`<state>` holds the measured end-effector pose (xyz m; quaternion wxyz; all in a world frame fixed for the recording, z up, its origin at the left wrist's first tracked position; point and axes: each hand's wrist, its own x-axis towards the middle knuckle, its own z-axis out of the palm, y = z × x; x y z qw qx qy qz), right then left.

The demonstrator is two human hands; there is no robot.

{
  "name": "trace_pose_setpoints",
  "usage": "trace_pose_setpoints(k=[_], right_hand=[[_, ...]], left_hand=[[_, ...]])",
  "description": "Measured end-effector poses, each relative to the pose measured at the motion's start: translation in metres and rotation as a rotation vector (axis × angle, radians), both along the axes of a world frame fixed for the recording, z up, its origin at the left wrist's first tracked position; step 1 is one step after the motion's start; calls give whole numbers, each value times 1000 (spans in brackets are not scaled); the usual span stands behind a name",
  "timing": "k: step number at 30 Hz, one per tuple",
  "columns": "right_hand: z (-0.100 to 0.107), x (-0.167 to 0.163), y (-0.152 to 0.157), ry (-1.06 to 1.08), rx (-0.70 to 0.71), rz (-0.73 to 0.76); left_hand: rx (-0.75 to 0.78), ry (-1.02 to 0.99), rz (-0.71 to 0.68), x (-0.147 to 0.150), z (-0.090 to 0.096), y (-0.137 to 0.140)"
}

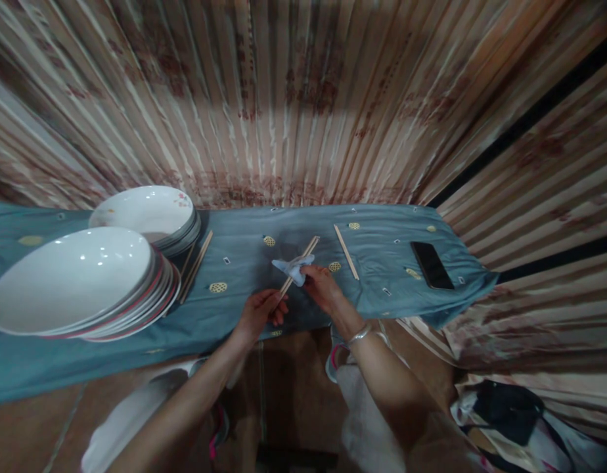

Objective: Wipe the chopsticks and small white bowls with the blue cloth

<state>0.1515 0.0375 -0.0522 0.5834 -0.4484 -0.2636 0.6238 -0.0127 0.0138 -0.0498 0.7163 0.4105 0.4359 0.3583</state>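
- Left hand (pixel 264 309): I see it closed round the lower end of a thin bundle of wooden chopsticks (pixel 312 244), fingers curled in; exact count in the bundle I can't make out.
- Right hand (pixel 322 288): fingertips pinched together on a pale blue cloth (pixel 294 268), no gap that I can see; a silver bracelet (pixel 359 334) sits at the wrist.
- The cloth is folded across the middle of the chopsticks, its loose corner pointing left; the upper tips stick out beyond it, slanting away to the right.
- Bundle is held over the middle of the table, near its front edge; blue-green tablecloth (pixel 244 226) below, pineapple print.
- Right of the hands, well apart from the bundle: more chopsticks, a slim set (pixel 346 253), lying on the tablecloth.
- To my left, a tall front stack of bowls (pixel 77 282), a rear stack of bowls (pixel 143 211) behind it; a loose group of chopsticks (pixel 198 266) lies just beside them.
- Dark phone (pixel 431 265) flat near the right end.
- Pleated, flower-patterned curtain (pixel 284 118) behind the table.
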Motion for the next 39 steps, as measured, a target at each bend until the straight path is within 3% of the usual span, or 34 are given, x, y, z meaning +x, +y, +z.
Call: trace_pose_setpoints(k=[8,21,39], right_hand=[[7,-30,-15,30,-17,174],[15,-34,-15,0,-35,95],[11,-35,-16,-25,4,108]], left_hand=[[85,-21,-10,-4,0,4],[66,-50,65,-3,2,3],[23,-22,77,-3,0,1]])
